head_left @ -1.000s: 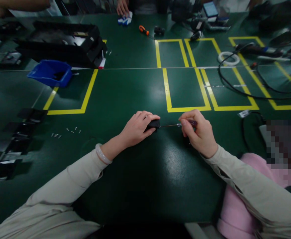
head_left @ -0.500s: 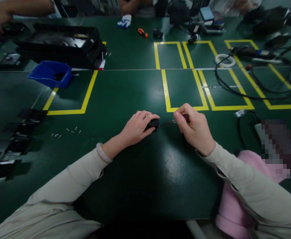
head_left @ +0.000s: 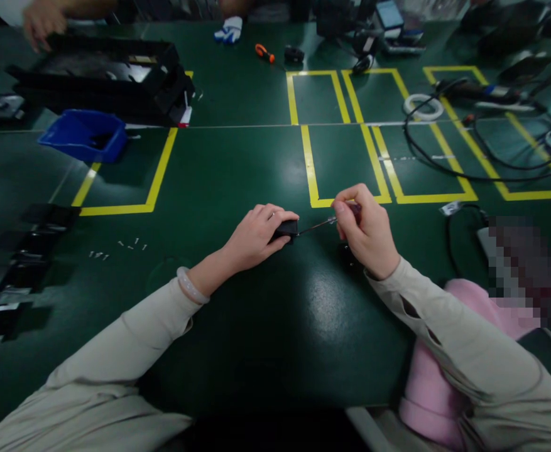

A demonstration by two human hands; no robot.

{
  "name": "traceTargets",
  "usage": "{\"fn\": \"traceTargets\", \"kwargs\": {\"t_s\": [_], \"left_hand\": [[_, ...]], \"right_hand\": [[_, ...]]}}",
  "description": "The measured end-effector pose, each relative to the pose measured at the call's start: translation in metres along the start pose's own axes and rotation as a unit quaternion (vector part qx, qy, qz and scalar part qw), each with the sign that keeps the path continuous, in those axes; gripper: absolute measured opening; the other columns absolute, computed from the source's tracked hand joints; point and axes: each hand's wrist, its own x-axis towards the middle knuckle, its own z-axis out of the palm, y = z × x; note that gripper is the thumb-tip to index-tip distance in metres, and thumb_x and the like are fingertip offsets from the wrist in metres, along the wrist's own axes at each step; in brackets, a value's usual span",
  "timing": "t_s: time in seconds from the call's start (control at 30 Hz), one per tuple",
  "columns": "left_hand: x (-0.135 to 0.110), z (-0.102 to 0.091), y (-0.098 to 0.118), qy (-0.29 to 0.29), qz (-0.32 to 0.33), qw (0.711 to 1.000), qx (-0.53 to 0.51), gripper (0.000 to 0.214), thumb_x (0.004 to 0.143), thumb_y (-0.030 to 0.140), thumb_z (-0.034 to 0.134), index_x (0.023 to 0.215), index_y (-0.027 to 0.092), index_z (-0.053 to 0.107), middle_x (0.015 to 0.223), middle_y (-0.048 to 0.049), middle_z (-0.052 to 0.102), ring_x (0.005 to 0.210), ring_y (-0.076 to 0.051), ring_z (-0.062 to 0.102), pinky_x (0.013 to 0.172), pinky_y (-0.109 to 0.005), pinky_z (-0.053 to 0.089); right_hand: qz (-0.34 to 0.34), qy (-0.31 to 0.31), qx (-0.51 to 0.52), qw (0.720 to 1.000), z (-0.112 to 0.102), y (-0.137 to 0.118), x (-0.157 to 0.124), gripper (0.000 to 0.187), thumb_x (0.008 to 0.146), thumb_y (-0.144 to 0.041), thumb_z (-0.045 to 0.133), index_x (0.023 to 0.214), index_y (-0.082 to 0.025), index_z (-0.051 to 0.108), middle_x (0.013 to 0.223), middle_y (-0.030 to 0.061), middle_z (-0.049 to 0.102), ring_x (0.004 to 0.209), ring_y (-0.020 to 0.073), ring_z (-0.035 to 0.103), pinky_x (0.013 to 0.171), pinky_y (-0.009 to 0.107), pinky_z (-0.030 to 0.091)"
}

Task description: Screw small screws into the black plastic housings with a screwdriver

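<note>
My left hand (head_left: 256, 235) is closed around a small black box-like part (head_left: 288, 230) and holds it on the green table (head_left: 256, 326). In my right hand (head_left: 367, 229) is a screwdriver (head_left: 316, 226), its handle mostly hidden by my fingers. The thin shaft slants down to the left, and its tip meets the right end of the black part. A few tiny screws (head_left: 349, 256) lie just under my right hand. Farther left, several loose screws (head_left: 131, 243) are scattered on the table.
Black flat parts (head_left: 25, 276) line the left side. A blue bin (head_left: 84, 135) stands before a large black housing (head_left: 100, 75), which a co-worker's hand (head_left: 44, 25) touches. An orange-handled screwdriver (head_left: 264, 53), a white ring (head_left: 423, 107) and black cables (head_left: 440, 166) lie beyond; pink cloth (head_left: 435, 389) is at right.
The view has shifted slightly. My right hand has lifted a little and the screwdriver slants more steeply. Tiny screws now show beneath that hand. The co-worker's hand has moved right to the black housing.
</note>
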Motion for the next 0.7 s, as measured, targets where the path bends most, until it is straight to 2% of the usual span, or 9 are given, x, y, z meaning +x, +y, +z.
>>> {"fn": "traceTargets", "kwargs": {"t_s": [0.13,0.4,0.6,0.7], "left_hand": [[0.0008,-0.0002,0.0002,-0.003,0.002,1.000,-0.001,0.038,0.100,0.032,0.053,0.135,0.019,0.053,0.131,-0.0113,0.061,0.120,-0.028,0.054,0.103,-0.046,0.043],[0.0000,0.0011,-0.0021,0.000,0.002,1.000,-0.001,0.038,0.099,0.033,0.054,0.135,0.020,0.052,0.131,-0.0106,0.061,0.120,-0.028,0.054,0.103,-0.046,0.043],[-0.0001,0.0013,-0.0020,0.000,0.002,1.000,-0.004,0.038,0.100,0.032,0.054,0.135,0.020,0.052,0.131,-0.0105,0.061,0.120,-0.028,0.054,0.103,-0.046,0.044],[-0.0002,0.0005,-0.0009,-0.002,0.000,1.000,-0.009,0.038,0.100,0.033,0.053,0.135,0.019,0.052,0.132,-0.0106,0.061,0.120,-0.028,0.054,0.104,-0.046,0.044]], "right_hand": [[-0.006,-0.006,-0.010,1.000,-0.0011,-0.0004,-0.0003,0.019,0.100,-0.036,0.054,0.087,-0.022,0.053,0.060,-0.0066,0.050,0.048,0.0068,0.046,0.052,0.027,0.033],[-0.020,-0.003,0.018,1.000,0.0006,0.0014,-0.0020,0.008,0.100,-0.028,0.051,0.096,-0.022,0.053,0.067,-0.0049,0.054,0.052,0.0071,0.050,0.053,0.026,0.037],[-0.031,-0.010,-0.002,0.999,-0.0009,-0.0010,-0.0032,0.016,0.100,-0.034,0.054,0.089,-0.022,0.055,0.058,-0.0071,0.051,0.046,0.0064,0.047,0.050,0.026,0.034],[-0.035,-0.005,0.005,0.999,-0.0004,-0.0005,-0.0035,0.013,0.100,-0.033,0.054,0.093,-0.022,0.054,0.059,-0.0070,0.051,0.046,0.0068,0.048,0.049,0.026,0.035]]}}
